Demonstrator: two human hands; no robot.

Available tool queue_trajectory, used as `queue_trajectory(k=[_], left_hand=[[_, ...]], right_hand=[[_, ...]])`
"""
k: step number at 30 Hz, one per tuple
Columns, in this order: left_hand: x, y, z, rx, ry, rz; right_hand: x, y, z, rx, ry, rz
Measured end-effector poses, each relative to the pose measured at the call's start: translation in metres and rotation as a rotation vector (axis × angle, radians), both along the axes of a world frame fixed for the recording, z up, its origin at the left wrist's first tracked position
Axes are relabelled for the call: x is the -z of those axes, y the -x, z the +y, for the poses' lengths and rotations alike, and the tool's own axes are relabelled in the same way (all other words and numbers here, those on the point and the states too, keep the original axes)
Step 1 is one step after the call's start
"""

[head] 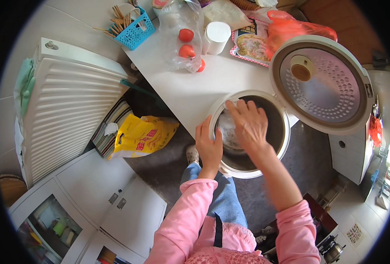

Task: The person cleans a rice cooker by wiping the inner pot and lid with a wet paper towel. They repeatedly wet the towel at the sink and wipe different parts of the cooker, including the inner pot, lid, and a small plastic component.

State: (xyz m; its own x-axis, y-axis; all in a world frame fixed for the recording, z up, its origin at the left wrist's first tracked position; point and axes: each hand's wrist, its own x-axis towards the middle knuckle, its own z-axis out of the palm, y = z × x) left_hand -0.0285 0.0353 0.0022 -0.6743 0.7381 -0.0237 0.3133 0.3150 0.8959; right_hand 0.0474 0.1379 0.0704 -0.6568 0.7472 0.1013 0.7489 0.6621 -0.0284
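A round white rice cooker (282, 150) stands at the table's near corner, its lid (323, 85) swung up on the right, with a steam-vent cup (301, 68) on the lid's inner plate. My right hand (249, 123) reaches into the cooker's opening, fingers curled on a translucent white plastic bag (226, 120) or similar thin film. Speckled, pale contents (230, 137) show beneath it; what they are I cannot tell. My left hand (210, 143) rests on the cooker's left rim, fingers against the white edge, beside the bag.
On the white table (178, 89) are a clear bag of tomatoes (186, 51), a white canister (217, 38), a printed food packet (251, 41), a red plastic bag (294, 28) and a blue basket (136, 29) of chopsticks. A yellow bag (145, 135) and radiator (73, 115) are at left.
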Motion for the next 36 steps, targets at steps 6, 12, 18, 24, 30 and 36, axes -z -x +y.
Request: queue_trajectory(k=[6,12,18,24,30,36], left_hand=[[-0.003,0.0,0.0,-0.003,0.011,-0.024],[0.0,-0.001,0.0,-0.001,0.028,0.01],[0.002,-0.002,0.0,-0.007,0.017,-0.022],[-0.003,0.0,0.001,-0.027,0.004,-0.053],[-0.002,-0.002,0.003,-0.039,0.025,-0.03],[-0.001,-0.001,0.0,-0.05,0.011,-0.004]], right_hand=[[0.004,-0.022,0.03,0.082,0.013,0.007],[0.006,0.013,-0.004,-0.119,0.111,0.109],[0.0,0.004,0.0,-0.262,0.127,0.015],[0.01,-0.009,0.041,-0.063,-0.012,-0.013],[0.008,0.014,-0.009,-0.26,0.138,0.031],[0.003,-0.022,0.034,-0.078,0.018,-0.056]])
